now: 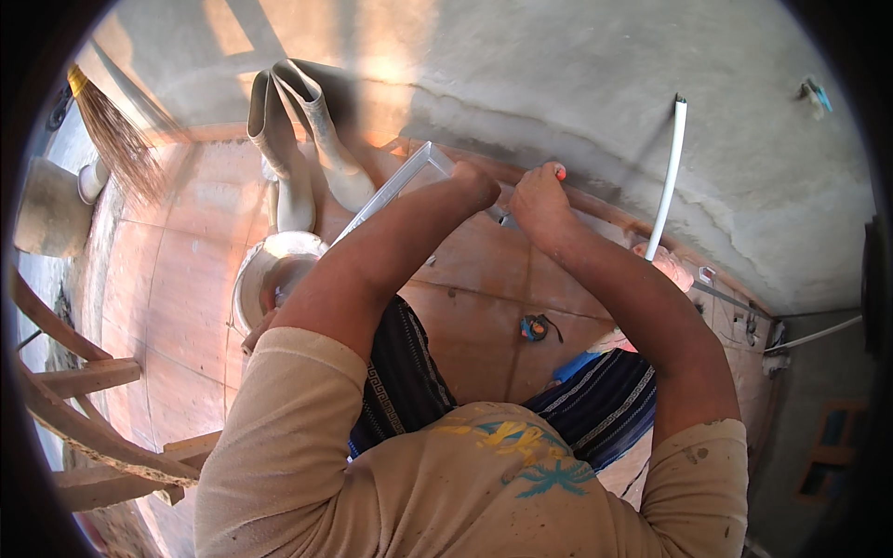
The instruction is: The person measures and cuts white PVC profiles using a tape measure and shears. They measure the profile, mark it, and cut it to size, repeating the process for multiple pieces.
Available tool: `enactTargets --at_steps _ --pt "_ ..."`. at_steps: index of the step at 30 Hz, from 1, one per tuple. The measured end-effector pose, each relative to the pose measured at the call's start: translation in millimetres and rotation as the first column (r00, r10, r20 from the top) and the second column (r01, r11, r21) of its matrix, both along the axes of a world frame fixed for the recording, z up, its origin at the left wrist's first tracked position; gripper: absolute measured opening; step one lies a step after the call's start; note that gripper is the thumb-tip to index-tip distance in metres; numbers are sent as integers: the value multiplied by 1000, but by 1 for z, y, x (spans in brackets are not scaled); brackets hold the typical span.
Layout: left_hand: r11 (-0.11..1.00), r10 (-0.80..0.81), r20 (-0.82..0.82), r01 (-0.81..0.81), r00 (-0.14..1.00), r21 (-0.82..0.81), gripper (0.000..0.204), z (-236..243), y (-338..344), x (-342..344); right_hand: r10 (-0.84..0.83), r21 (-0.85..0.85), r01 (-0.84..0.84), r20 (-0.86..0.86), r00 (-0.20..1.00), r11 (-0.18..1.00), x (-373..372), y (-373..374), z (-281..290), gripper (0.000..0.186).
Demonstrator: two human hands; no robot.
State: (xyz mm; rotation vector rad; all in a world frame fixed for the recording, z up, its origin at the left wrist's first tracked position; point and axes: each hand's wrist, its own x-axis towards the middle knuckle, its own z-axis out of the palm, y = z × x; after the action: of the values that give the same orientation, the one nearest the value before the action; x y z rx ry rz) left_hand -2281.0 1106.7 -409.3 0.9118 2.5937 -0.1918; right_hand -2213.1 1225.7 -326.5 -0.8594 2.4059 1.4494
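My left hand [479,183] is low against the foot of the grey wall, its fingers turned away and mostly hidden. Close by it, a pale translucent plastic strip [389,189] with a bent corner runs down to the left, passing behind my left forearm; whether the hand grips it cannot be made out. Just to the right, my right hand [539,200] is closed around something with a small red end [559,171] that pokes out at the top. Most of that thing is covered by the fingers. A blue and orange tape measure [534,327] lies on the tiles between my knees.
Pale rubber boots [295,177] stand by the wall, and a whitish bucket [249,279] sits beside my left arm. A white pipe [668,177] rises at the right. At left are a broom [116,130], a large pot [54,206] and wooden bars [88,378].
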Motion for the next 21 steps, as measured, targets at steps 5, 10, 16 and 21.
enactTargets --at_steps 5,10,16,21 --pt "1000 -23 -14 23 1000 8 25 -5 2 -3 -84 89 76 87 993 993 -2 -10 4 29" --pt "999 -11 15 12 1000 -49 26 -23 7 -14 -180 135 159 153 972 978 -10 -32 4 30" --pt "997 -52 44 54 998 -54 27 -16 8 -7 -287 87 278 127 949 957 -12 -28 -9 30" --pt "998 -46 45 48 998 -38 28 -14 5 -7 -221 114 213 65 973 970 -9 -22 -18 30"
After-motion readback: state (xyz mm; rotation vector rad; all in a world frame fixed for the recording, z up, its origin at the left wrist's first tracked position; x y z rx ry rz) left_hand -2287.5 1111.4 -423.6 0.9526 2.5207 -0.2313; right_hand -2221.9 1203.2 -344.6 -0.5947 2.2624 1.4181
